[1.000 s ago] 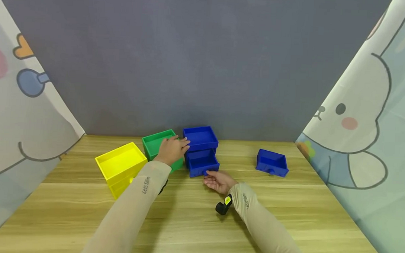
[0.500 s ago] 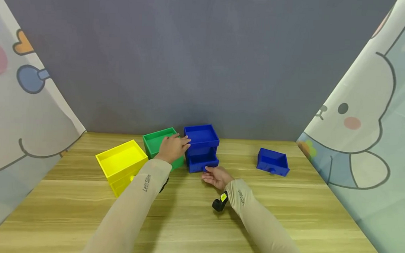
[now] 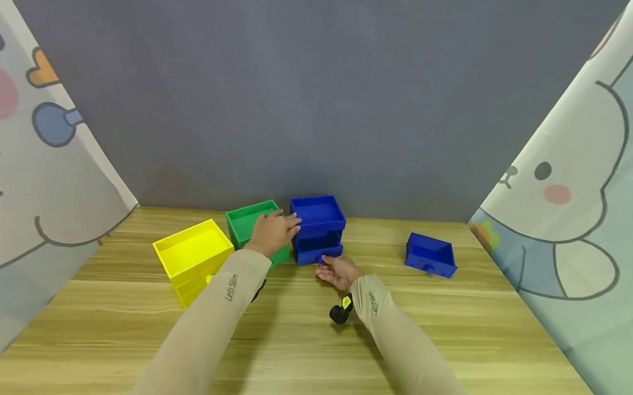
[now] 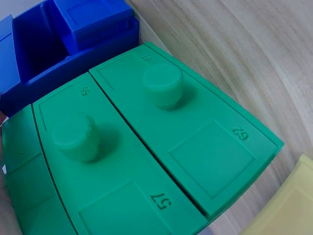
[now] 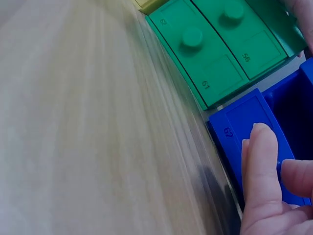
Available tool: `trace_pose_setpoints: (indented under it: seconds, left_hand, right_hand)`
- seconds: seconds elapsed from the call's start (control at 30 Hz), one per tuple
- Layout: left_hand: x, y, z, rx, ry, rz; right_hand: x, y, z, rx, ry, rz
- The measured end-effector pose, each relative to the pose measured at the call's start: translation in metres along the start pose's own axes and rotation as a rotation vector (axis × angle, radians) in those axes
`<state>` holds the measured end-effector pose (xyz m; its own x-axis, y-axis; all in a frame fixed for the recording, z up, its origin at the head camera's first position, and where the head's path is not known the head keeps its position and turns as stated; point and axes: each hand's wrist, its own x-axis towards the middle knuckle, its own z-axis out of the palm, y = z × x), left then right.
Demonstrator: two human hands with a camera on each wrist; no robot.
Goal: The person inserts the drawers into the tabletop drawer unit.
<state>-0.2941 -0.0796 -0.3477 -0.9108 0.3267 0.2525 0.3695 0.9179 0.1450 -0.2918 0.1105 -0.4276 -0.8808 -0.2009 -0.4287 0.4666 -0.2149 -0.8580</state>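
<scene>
My right hand (image 3: 340,273) pinches the knob of the lower blue drawer (image 3: 308,257) between thumb and fingers. That drawer stands slightly out of the blue cabinet (image 3: 323,227), and the slot above it is a dark opening. In the right wrist view the thumb (image 5: 299,177) and a straight finger (image 5: 262,164) lie on either side of the knob. My left hand (image 3: 271,233) lies over the green cabinet (image 3: 240,221), fingers straight and fingertips at the blue cabinet's upper left edge. Two round-knobbed green drawer fronts (image 4: 122,205) fill the left wrist view, both pushed in.
A yellow cabinet (image 3: 191,251) stands at an angle left of the green one. A loose blue drawer (image 3: 431,257) lies on the wooden table (image 3: 301,348) to the right. A grey wall panel (image 3: 309,104) rises behind, with cartoon-printed cloth (image 3: 572,229) at both sides.
The lower blue drawer has slid back into the blue cabinet, with my right hand moving forward along with it. My left hand has stayed at the green and blue cabinets.
</scene>
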Motion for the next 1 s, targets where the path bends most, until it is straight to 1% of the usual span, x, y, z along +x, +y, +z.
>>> trace_pose_setpoints:
  seconds: [0.27, 0.4, 0.53, 0.73, 0.87, 1.0]
  left_hand:
    - [0.001, 0.001, 0.000, 0.012, 0.024, 0.009]
    - [0.000, 0.001, -0.001, 0.000, 0.008, 0.012]
    - [-0.001, 0.002, -0.001, 0.013, -0.005, 0.017]
    - [-0.001, 0.001, 0.001, 0.015, 0.005, 0.030]
    - [-0.001, 0.001, 0.004, 0.035, 0.019, 0.025]
    - [-0.002, -0.001, 0.005, 0.026, 0.028, 0.017]
  right_hand:
    - [0.007, -0.001, 0.002, -0.010, 0.013, -0.056]
    - [0.010, -0.001, 0.006, -0.009, 0.047, -0.050]
    - [0.012, 0.000, 0.009, 0.002, 0.086, -0.053]
    - [0.011, 0.001, 0.009, 0.002, 0.096, -0.048]
    - [0.005, -0.001, -0.002, -0.035, 0.066, -0.040]
    - [-0.002, -0.008, -0.027, -0.073, 0.042, -0.049]
